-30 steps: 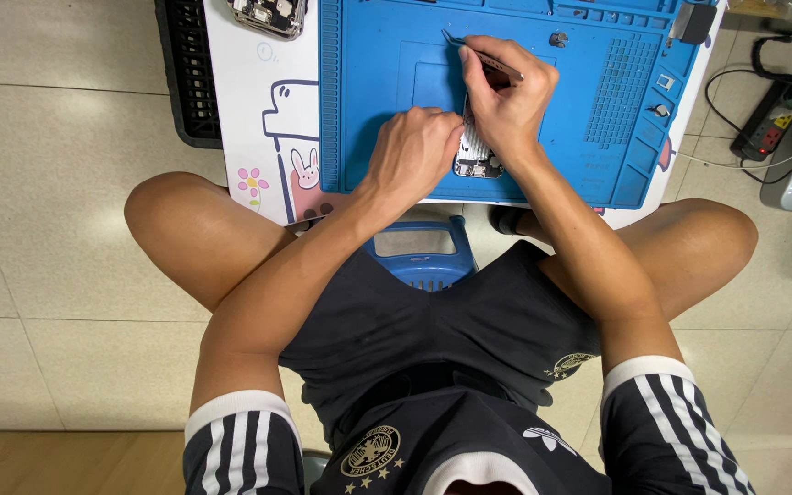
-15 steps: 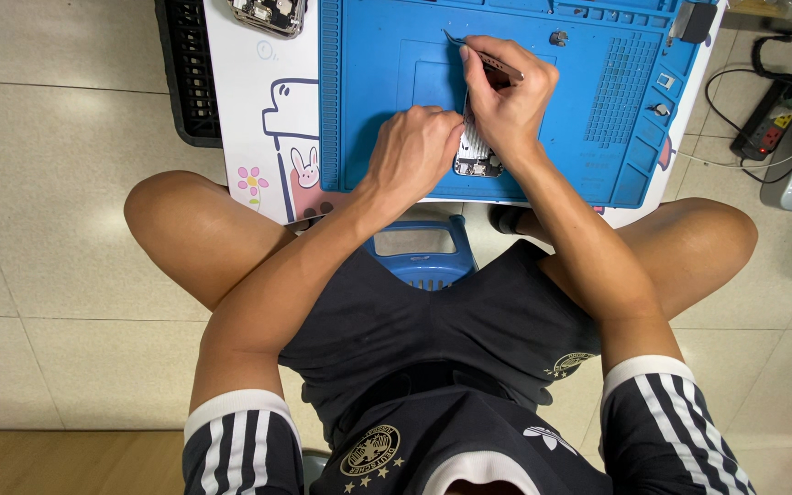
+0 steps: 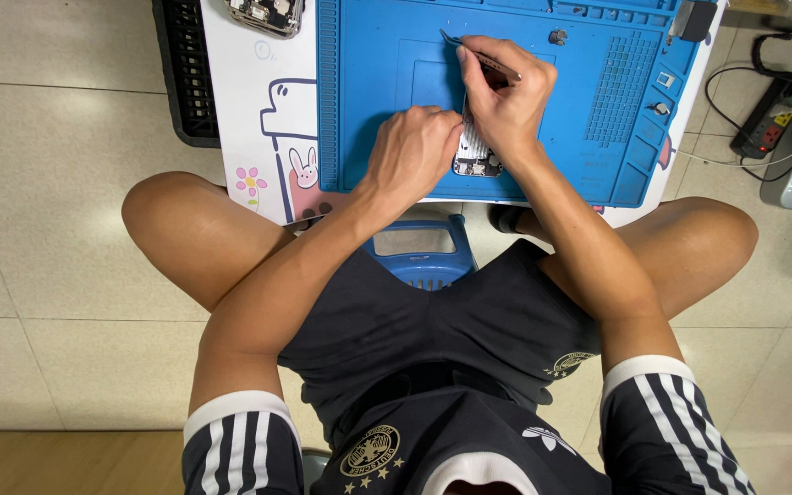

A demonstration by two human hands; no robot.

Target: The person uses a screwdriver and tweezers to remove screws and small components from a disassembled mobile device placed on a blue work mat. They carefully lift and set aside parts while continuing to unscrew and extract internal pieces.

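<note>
Crate [image 3: 181,82]: I see a black one on the floor at 9 o'clock of the table, well apart from my hands.
Table [image 3: 249,110]: white top with a cartoon print; a second opened phone [image 3: 268,14] lies at its far edge, 11 o'clock of the mat.
Mat [image 3: 368,101]: blue work mat covering most of the table; a small knob-like part [image 3: 558,37] sits near its far rim.
Left hand [image 3: 414,147]: curled shut, knuckles up, pressing on the left edge of the phone to steady it.
Phone [image 3: 477,151]: opened, insides showing, on the near middle of the mat, between my two hands and mostly covered by them.
Right hand [image 3: 506,96]: fingers pinched closed on the tweezers [image 3: 478,55]; their free end points to 10 o'clock.
Power strip [image 3: 767,124]: on the floor at 3 o'clock, cabled.
Progress: I judge the phone already opened and inner work underway; what is out or left inside I cannot tell, the hands hide it.
Change: next to nothing against the earlier frames; both hands keep the same hold, tweezers at the same slant.
</note>
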